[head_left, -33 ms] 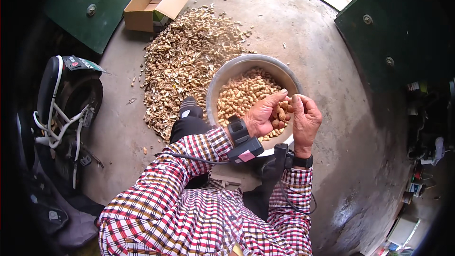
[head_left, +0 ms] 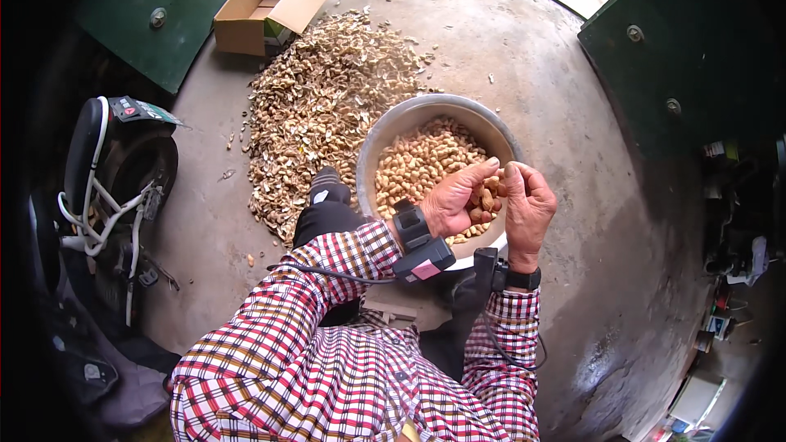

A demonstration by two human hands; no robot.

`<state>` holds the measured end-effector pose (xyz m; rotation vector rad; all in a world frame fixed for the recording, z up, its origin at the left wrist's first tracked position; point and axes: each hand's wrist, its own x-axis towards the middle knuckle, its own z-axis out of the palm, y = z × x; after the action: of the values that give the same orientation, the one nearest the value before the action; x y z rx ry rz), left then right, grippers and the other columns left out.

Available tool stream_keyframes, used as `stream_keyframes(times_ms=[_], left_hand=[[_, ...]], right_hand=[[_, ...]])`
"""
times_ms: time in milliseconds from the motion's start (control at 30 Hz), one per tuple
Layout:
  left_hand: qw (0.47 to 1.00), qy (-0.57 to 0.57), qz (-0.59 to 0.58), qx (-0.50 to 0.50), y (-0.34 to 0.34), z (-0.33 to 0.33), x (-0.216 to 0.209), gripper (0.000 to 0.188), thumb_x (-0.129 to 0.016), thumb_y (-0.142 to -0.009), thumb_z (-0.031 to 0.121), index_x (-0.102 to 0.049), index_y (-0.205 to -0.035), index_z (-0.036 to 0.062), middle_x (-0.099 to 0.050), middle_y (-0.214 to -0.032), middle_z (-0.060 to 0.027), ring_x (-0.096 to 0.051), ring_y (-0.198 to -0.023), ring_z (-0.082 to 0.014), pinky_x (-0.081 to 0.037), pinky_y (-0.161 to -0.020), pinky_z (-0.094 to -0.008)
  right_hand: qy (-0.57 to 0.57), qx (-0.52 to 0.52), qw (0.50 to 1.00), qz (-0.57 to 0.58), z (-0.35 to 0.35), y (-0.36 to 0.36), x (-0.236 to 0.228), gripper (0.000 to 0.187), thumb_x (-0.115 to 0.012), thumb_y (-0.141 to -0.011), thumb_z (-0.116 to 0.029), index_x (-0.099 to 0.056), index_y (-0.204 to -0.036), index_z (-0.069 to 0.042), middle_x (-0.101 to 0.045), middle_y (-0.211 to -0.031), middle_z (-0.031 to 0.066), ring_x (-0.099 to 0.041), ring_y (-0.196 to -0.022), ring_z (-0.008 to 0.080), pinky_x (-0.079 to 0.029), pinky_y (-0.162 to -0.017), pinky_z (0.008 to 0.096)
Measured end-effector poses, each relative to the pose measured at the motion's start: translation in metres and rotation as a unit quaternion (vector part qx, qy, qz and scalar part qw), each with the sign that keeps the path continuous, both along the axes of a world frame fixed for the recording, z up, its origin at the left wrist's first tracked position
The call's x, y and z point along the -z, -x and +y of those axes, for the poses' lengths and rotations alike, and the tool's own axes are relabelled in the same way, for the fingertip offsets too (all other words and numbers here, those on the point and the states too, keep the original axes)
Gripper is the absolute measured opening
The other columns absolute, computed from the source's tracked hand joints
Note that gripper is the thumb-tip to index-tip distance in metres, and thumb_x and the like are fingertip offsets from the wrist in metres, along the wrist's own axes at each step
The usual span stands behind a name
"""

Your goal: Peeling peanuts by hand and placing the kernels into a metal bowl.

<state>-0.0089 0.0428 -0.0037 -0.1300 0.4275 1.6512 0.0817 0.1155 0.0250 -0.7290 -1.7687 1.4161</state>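
Observation:
My left hand [head_left: 449,201] is cupped over the near right part of a metal basin [head_left: 391,115], thumb raised, with several unshelled peanuts [head_left: 481,211] in its palm. Close beside it, my right hand [head_left: 528,205] is closed, its thumb and forefinger pinched together at the tips near those peanuts. What sits between the right fingertips, if anything, is too small to tell. Below both hands, the basin holds a heap of whole peanuts [head_left: 430,155]. Both wrists wear black straps with small dark devices and cables.
A wide heap of broken peanut shells [head_left: 327,82] spreads on the concrete floor left of the basin, with my foot [head_left: 328,184] at its edge. An open cardboard box [head_left: 274,4] stands behind it. A wheeled vehicle with a white frame [head_left: 106,205] is at the left; green doors [head_left: 655,49] flank the doorway.

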Motion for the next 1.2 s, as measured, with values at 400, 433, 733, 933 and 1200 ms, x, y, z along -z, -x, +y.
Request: stream_keyframes(times_ms=[400,433,733,933,1200], left_hand=[[0.999,0.026,0.033,0.022,0.002,-0.002,0.007,0.016,-0.062,-0.078,0.026,-0.057,-0.088,0.0147,-0.059,-0.077,0.0017,-0.052,-0.055,-0.0085,-0.042,-0.043,-0.0209],[0.999,0.012,0.027,0.030,0.003,-0.004,0.007,0.014,-0.062,-0.078,0.024,-0.057,-0.087,0.0143,-0.059,-0.076,0.0014,-0.053,-0.055,-0.0090,-0.042,-0.043,-0.0213],[0.997,-0.011,0.019,0.078,0.005,-0.007,-0.001,0.015,-0.057,-0.079,0.020,-0.055,-0.087,0.0085,-0.056,-0.070,-0.0051,-0.052,-0.054,-0.0150,-0.038,-0.040,-0.0202],[0.995,0.017,0.074,0.056,0.004,-0.008,-0.004,0.016,-0.054,-0.083,0.022,-0.055,-0.078,0.0072,-0.055,-0.066,-0.0025,-0.050,-0.048,-0.0097,-0.036,-0.037,-0.0194],[0.983,0.016,0.180,0.024,0.005,-0.012,0.011,0.011,-0.061,-0.079,0.013,-0.056,-0.085,0.0058,-0.054,-0.070,0.0012,-0.049,-0.055,-0.0060,-0.040,-0.047,-0.0181]], right_hand=[[-0.227,-0.035,0.972,-0.060,0.002,0.002,0.010,0.017,-0.056,-0.084,-0.013,-0.062,-0.092,0.001,-0.058,-0.081,0.0057,-0.054,-0.070,0.0092,-0.043,-0.062,0.0212],[-0.132,-0.043,0.990,-0.040,-0.001,0.002,0.008,0.020,-0.055,-0.085,-0.015,-0.062,-0.093,0.002,-0.057,-0.079,0.0039,-0.053,-0.068,0.0074,-0.042,-0.060,0.0197],[0.235,-0.146,0.961,0.007,0.013,-0.007,0.003,0.024,-0.053,-0.087,-0.018,-0.058,-0.097,0.003,-0.057,-0.076,0.0002,-0.048,-0.061,0.0033,-0.039,-0.055,0.0154],[0.227,-0.138,0.963,0.045,0.016,-0.006,0.004,0.016,-0.058,-0.084,-0.014,-0.059,-0.085,0.002,-0.060,-0.072,0.0021,-0.052,-0.059,0.0056,-0.043,-0.053,0.0180],[0.091,-0.126,0.987,-0.038,0.012,-0.007,-0.001,0.015,-0.059,-0.083,-0.014,-0.059,-0.079,0.001,-0.058,-0.070,-0.0004,-0.049,-0.062,0.0041,-0.040,-0.055,0.0186]])
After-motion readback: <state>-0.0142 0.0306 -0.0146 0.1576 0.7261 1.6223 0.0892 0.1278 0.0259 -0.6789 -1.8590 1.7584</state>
